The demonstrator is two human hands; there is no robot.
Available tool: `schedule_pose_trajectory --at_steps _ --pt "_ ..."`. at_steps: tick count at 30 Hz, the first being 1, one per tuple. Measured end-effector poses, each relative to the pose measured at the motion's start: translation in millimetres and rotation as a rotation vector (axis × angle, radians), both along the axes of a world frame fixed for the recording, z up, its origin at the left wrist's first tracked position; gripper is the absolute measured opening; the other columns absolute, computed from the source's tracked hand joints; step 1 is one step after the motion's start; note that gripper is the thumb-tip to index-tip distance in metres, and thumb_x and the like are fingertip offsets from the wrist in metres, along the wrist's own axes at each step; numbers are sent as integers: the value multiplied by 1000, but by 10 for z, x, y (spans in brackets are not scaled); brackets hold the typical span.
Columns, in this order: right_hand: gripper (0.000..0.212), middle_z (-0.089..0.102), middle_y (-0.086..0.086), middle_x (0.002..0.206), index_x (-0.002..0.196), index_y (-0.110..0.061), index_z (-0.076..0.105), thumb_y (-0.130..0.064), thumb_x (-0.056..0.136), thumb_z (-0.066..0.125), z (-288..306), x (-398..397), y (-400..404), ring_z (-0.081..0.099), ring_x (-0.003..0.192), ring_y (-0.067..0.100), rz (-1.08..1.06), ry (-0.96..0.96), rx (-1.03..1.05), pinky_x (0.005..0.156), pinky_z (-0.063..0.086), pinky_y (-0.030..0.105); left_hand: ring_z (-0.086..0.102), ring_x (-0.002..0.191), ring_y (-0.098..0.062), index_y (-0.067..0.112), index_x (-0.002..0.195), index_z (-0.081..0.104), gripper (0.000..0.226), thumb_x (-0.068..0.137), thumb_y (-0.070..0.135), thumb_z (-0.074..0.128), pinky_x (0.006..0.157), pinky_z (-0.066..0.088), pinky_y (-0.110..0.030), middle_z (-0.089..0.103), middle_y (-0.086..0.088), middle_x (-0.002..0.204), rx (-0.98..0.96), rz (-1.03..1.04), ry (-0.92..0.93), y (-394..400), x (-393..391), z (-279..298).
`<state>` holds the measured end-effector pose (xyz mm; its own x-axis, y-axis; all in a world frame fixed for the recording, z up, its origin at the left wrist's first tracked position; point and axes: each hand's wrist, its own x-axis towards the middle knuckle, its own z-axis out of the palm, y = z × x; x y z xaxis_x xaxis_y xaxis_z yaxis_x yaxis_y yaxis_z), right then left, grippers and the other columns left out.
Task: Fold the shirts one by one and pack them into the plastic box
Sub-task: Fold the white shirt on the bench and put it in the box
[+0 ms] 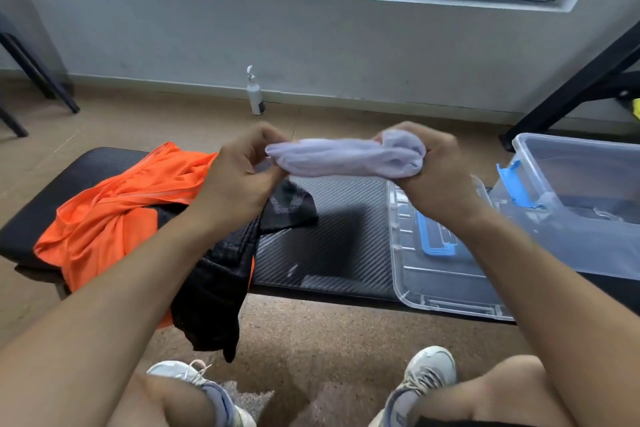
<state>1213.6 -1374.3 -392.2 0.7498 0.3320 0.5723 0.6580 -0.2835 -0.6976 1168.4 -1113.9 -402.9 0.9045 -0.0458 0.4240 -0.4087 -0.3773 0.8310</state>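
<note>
Clearly the white shirt (341, 156) is light, soft and floppy — left hand (239, 177) pinches one end, right hand (429, 170) clutches the other; best gripped at seams.

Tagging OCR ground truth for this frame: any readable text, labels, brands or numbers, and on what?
None readable.
White bottle by the wall: its dark lower band is too blurred to tell if it carries print.
Black shirt: pale marks near its top, too blurred to read.
Clear plastic box, lid: no print visible.
</note>
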Motion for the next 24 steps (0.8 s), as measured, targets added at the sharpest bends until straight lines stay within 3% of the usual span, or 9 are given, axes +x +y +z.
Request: schedule_pose_trajectory --at_steps 2,4,6,9,11,16,18,21,24 --pt "42 66 -23 73 85 -33 66 8 78 73 -166 -41 -59 56 70 -7 29 119 -130 67 43 13 61 69 -24 16 90 62 8 91 9 65 66 49 -43 70 -12 80 134 -77 136 67 -43 -178" --pt "33 66 -21 71 82 -30 67 2 81 77 -367 -114 -132 54 66 -8 83 282 -266 64 43 15 58 68 -24 24 91 59 7 88 19 62 67 49 -47 68 -14 79 288 -94 236 87 -120 -352" --pt "17 71 -9 74 85 -22 70 -6 82 77 -545 -216 -210 56 68 -4 137 403 -414 64 48 24 57 67 -17 31 90 56 12 86 20 60 64 48 -42 67 -2 75 453 -115 319 60 -228 -483" --pt "11 72 1 79 88 -19 69 -10 84 73 -669 -317 -264 59 72 3 202 507 -523 69 52 37 53 65 -4 31 86 52 13 91 23 61 62 41 -30 64 8 73 597 -184 409 -2 -361 -557" --pt "11 70 2 79 88 -20 66 -17 85 76 -656 -325 -263 57 71 5 211 523 -528 68 51 39 52 63 -5 31 87 51 13 93 27 62 60 40 -28 63 8 70 615 -169 436 -13 -384 -549" --pt "14 66 -8 83 91 -22 63 -24 88 76 -627 -261 -217 56 74 3 158 551 -420 67 43 20 60 66 -12 27 90 49 16 95 32 62 63 42 -29 67 0 73 550 -45 537 -16 -278 -529" --pt "15 69 -9 90 95 -26 63 -27 89 76 -635 -229 -169 60 81 4 117 579 -407 70 46 22 54 63 -9 27 88 48 17 95 32 62 59 37 -26 61 3 70 557 -19 542 -19 -226 -543" --pt "25 67 -13 97 104 -34 61 -31 86 78 -619 -180 -91 61 81 -2 7 609 -400 63 45 13 48 61 -9 26 89 49 16 94 29 64 55 33 -22 59 1 70 537 35 545 -10 -162 -567" --pt "31 65 -12 105 112 -37 60 -33 86 78 -622 -158 -36 60 90 -2 -59 603 -378 66 43 17 54 64 -13 23 96 53 14 91 23 66 65 43 -28 71 -2 78 447 88 548 14 -129 -599"
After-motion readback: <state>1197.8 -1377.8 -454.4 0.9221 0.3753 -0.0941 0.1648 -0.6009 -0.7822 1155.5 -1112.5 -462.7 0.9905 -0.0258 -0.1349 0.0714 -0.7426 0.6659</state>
